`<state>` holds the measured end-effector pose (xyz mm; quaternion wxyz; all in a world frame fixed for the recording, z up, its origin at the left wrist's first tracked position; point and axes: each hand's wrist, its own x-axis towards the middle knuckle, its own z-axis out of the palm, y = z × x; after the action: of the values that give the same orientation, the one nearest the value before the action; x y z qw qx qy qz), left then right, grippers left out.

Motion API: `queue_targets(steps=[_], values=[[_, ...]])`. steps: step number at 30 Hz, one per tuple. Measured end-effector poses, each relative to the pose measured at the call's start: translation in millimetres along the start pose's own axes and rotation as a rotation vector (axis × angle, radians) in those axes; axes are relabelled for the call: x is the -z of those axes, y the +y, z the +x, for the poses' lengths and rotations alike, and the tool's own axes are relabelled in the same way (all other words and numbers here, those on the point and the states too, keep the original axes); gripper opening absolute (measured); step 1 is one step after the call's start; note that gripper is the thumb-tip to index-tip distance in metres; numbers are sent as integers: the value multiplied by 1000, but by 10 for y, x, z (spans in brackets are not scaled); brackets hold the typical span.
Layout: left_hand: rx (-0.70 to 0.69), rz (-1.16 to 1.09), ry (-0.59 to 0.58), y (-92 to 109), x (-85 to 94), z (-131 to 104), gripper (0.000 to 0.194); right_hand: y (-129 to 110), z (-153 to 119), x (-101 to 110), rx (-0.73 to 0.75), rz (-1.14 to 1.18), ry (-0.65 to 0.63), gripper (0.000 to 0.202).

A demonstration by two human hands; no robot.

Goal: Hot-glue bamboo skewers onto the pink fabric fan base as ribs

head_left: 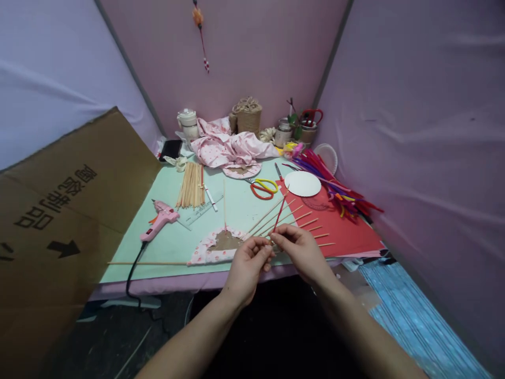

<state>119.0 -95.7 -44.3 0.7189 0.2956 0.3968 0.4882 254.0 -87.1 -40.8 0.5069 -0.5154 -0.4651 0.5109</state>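
Note:
Both hands meet over the front of the table, fingertips almost touching. My right hand (298, 247) is closed in a pinch around the lower part of a thin red stick (280, 213), which slants up and away. Beside it, my left hand (250, 260) pinches at the stick's lower end; the fingers hide exactly what they grip there. Just beyond lies a half-round piece edged in pink floral cloth (205, 250), its middle bare brown card. Several bare wooden sticks (268, 216) fan out behind and right of the hands, their near ends partly hidden.
A pink glue gun (160, 221) with a black cord lies left, near a bundle of wooden sticks (191, 187) and a ruler (205, 208). Scissors (263, 188), a white disc (303, 183) and coloured pipe cleaners (339, 184) are rightward. A cardboard sheet (79, 210) stands left.

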Motion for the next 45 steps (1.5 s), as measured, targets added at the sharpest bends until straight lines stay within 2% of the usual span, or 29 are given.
queue_targets(steps=[6, 12, 18, 31, 38, 45], values=[[11, -25, 10, -175, -127, 18, 36, 110, -56, 134, -63, 57, 25, 30], [30, -47, 32, -250, -191, 31, 41, 173, -84, 211, -100, 67, 53, 39], [32, -42, 44, -267, -180, 28, 42, 191, -81, 248, -95, 53, 56, 33], [92, -45, 7, -234, -147, 3, 43, 122, -83, 313, -15, -81, -34, 26], [133, -73, 1, -271, -137, -33, 42, 179, -75, 280, -18, -106, 8, 21], [167, -140, -5, -230, -133, -47, 41, 158, -109, 264, -53, -57, 76, 28]])
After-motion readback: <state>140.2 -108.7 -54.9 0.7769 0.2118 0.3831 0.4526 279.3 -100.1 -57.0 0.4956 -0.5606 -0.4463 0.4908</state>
